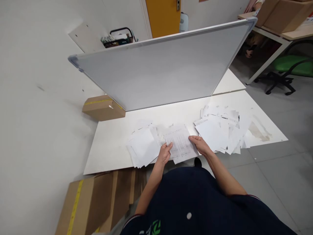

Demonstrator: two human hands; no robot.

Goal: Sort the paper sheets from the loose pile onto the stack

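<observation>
A whiteboard (158,68) stands before an orange door (162,18), a cardboard box (104,110) (yellow-taped) beside its left end, a green chair (281,63) far right.

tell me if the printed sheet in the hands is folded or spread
Spread: the printed sheet is held out between the left hand and right hand, print showing, no fold visible.

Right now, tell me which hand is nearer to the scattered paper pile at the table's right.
Right. The right hand holds the printed sheet by its right edge, close beside the scattered paper pile; the left hand holds its left edge, farther off.
</observation>
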